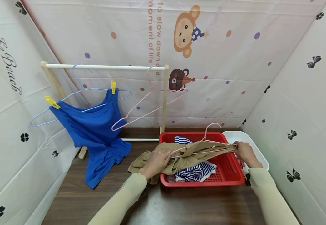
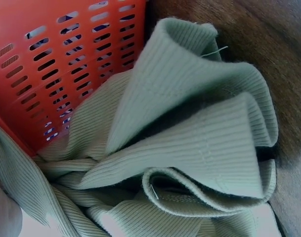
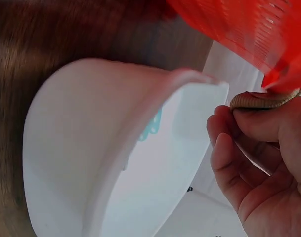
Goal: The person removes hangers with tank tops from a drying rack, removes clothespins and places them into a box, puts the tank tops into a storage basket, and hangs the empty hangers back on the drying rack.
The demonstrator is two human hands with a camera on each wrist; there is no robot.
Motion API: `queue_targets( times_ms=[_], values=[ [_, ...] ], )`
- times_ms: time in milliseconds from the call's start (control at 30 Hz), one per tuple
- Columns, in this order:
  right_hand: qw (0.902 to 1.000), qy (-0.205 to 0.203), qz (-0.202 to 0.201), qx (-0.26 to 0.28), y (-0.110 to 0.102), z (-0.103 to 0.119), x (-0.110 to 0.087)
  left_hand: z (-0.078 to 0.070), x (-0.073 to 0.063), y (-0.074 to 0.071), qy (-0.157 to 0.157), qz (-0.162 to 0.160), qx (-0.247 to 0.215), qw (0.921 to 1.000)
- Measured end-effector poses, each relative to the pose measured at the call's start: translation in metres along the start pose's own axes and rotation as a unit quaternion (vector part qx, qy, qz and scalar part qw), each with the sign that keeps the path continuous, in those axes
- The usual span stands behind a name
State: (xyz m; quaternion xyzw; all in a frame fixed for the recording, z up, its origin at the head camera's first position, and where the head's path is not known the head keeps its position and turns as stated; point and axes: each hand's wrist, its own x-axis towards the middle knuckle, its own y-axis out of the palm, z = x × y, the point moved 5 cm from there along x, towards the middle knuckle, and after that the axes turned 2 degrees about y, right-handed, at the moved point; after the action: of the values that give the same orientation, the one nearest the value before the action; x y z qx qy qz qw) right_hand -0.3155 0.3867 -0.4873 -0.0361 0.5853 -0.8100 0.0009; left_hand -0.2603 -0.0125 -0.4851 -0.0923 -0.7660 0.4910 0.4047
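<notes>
A khaki ribbed garment (image 1: 192, 156) is stretched between both hands above a red basket (image 1: 202, 184), with a pink hanger (image 1: 206, 132) running through it, hook upward. On its left part, my left hand (image 1: 157, 161) grips the cloth, fingers over the hanger's bar. My right hand (image 1: 245, 153) pinches the garment's far right end beside the hanger's tip; the right wrist view shows thumb and fingertips (image 3: 222, 148) closed on a khaki edge (image 3: 259, 100). Loose folds (image 2: 190, 123) hang past the basket's left side in the left wrist view.
Navy-and-white striped cloth (image 1: 195, 172) lies in the basket. Right of it stands a white tub (image 1: 259, 153) with light-blue pieces (image 3: 152, 126) inside. On a rack (image 1: 104, 67) hang an unloaded pink hanger (image 1: 140, 120) and a blue tank top (image 1: 95, 125) on a blue hanger, held by yellow clips (image 1: 113, 87).
</notes>
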Motion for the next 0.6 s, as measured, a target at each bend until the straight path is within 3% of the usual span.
queue_targets(
  times_ms=[133, 367, 600],
  values=[
    [0.9997, 0.001, 0.015, 0.020, 0.002, 0.000, 0.000, 0.001, -0.001, 0.000, -0.003, 0.002, 0.003, 1.0000],
    [0.9989, -0.006, -0.008, 0.047, -0.013, 0.002, -0.007, 0.001, -0.001, 0.000, 0.006, -0.005, 0.005, 1.0000],
    [0.9987, -0.003, 0.014, 0.048, -0.019, 0.010, -0.006, 0.000, -0.001, 0.001, 0.005, -0.009, 0.010, 0.9999]
  ],
)
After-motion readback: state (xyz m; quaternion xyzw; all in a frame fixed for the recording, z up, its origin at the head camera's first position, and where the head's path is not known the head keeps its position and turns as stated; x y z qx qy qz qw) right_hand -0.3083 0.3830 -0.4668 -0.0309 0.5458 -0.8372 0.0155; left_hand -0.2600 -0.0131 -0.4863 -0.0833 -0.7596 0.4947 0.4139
